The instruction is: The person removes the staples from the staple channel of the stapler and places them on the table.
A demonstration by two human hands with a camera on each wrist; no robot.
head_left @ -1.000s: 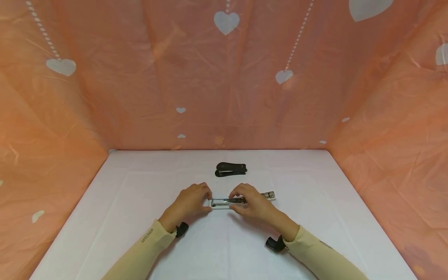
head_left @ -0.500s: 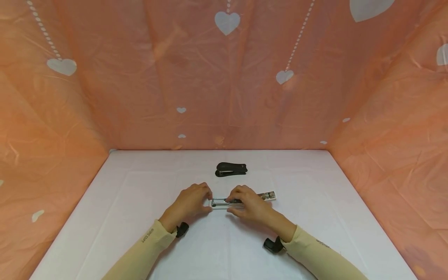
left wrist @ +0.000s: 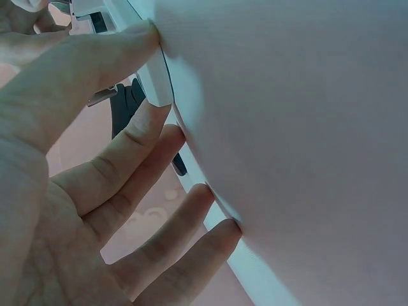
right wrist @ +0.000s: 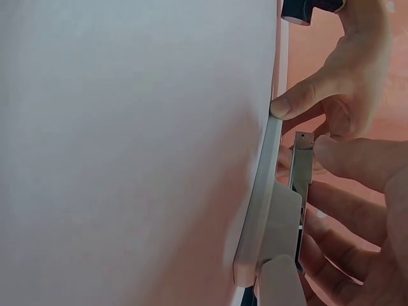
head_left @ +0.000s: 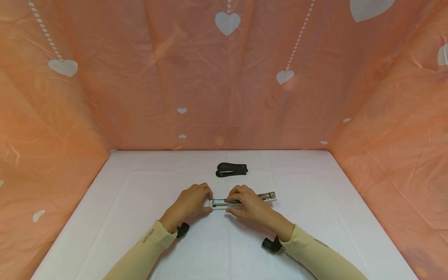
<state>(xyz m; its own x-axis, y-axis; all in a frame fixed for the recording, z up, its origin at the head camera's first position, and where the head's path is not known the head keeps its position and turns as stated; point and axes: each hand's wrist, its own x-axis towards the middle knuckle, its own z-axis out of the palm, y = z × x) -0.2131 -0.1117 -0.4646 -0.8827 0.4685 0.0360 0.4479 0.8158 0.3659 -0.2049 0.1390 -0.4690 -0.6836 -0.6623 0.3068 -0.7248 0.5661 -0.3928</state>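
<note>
Standing here watching someone with a white stapler (head_left: 219,205), and it's right in the middle of the white tabletop (head_left: 196,252), lying lengthwise between their two hands. It's opened up, so you can see the metal rail (right wrist: 303,159), and the upper part pokes out past the right hand, sloping off to that side.

Left hand (head_left: 191,199) has the far left end of the base pinched, thumb on the near side and index finger across from it. The other fingers are fanned apart, tips down by the table.

Right hand (head_left: 249,204) is bent over the middle of the stapler, thumb and fingers apart, thumb tip right by the end of the rail. Honestly can't tell if those fingers are clamped on it or just touching.

There's also a black stapler (head_left: 231,170) lying just behind, nobody's hand on it. Both tan sleeves (head_left: 138,251) have a little black gadget (head_left: 271,245) at the cuff, and the backdrop's orange plastic sheeting (head_left: 196,77) with pale hearts on it.
</note>
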